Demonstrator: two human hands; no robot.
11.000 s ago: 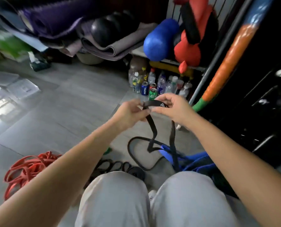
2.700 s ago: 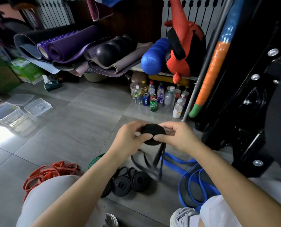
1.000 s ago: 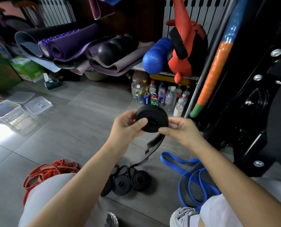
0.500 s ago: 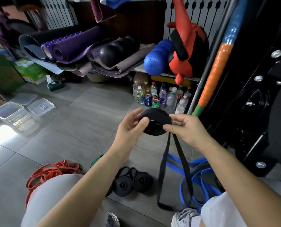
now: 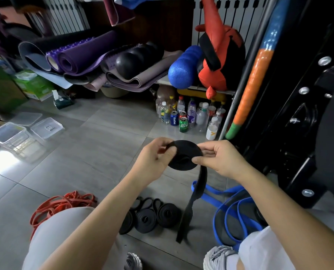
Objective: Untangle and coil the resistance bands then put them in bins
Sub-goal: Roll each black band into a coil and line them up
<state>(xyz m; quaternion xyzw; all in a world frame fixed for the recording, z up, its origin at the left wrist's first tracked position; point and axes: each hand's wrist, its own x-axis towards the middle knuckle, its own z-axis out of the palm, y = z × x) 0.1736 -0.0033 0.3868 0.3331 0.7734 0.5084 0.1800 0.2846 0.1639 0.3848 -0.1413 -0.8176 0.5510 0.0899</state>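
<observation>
A black resistance band (image 5: 183, 154) is wound into a flat coil that I hold in front of me above the floor. My left hand (image 5: 154, 162) pinches the coil's left edge. My right hand (image 5: 218, 158) grips its right side, thumb on the face. A short loose tail of the band hangs down from the coil. Three coiled black bands (image 5: 154, 215) lie on the floor below. A tangled red band (image 5: 61, 203) lies at the left by my knee. Blue bands (image 5: 230, 211) lie tangled at the right.
Clear plastic bins (image 5: 12, 137) and a lid (image 5: 46, 127) sit on the grey tiles at far left. Bottles and cans (image 5: 187, 115) stand under a shelf ahead. Rolled mats (image 5: 80, 57) are stacked behind. A black machine frame (image 5: 298, 114) stands at the right.
The coil has grown and the hanging tail has shortened; its end no longer loops on the floor. My hands have dropped slightly and turned the coil.
</observation>
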